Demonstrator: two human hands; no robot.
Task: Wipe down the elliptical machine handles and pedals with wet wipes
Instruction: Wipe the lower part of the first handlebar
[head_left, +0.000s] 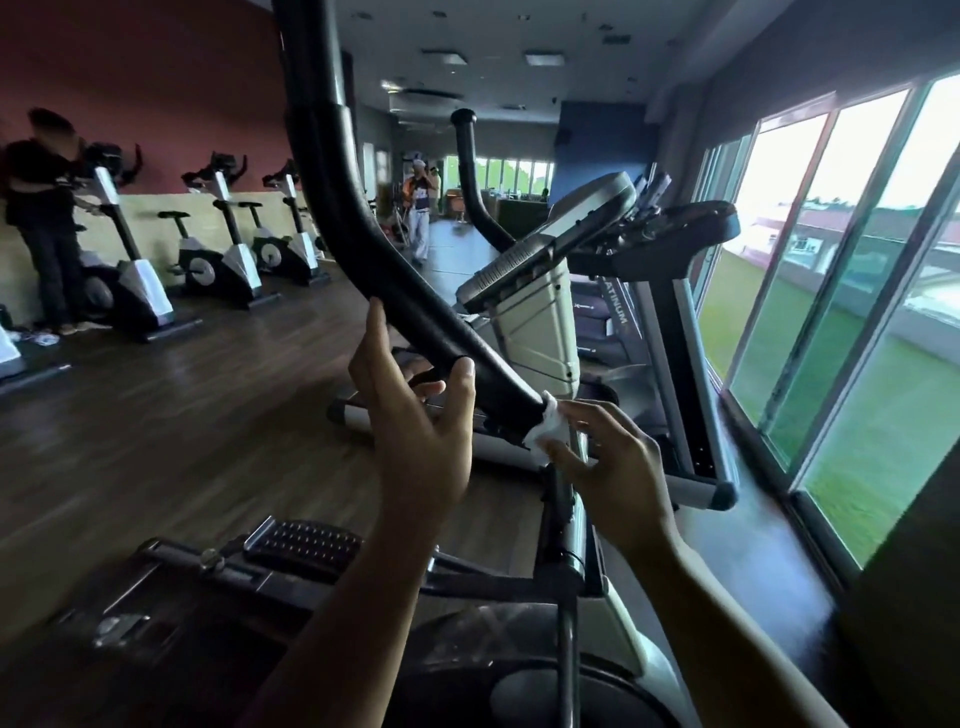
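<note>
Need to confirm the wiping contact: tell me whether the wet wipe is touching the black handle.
Touching. The head view shows the wet wipe pressed against the lower end of the handle, pinched in the right hand.

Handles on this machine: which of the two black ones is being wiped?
The near, thick handle: the right hand holds a white wipe against it. The far handle stands untouched.
</note>
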